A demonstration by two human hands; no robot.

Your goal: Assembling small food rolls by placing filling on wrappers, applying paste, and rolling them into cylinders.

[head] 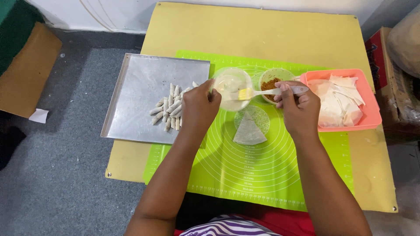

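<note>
My left hand (199,107) grips the rim of a clear bowl of white paste (230,87) on the green mat (262,170). My right hand (299,109) holds a pastry brush (267,92) by its pale handle, with its yellow bristles dipped into that bowl. A triangular piece of pastry wrapper (249,130) lies flat on the mat just below the bowl, between my two hands. Behind the brush stands a second clear bowl with brown-orange filling (272,81).
A metal tray (140,87) at the left carries several rolled pastries (171,107). A pink tray (369,118) at the right holds a stack of cut wrappers (341,102). Everything sits on a low yellow table (262,30); grey carpet lies to the left, a cardboard box at far right.
</note>
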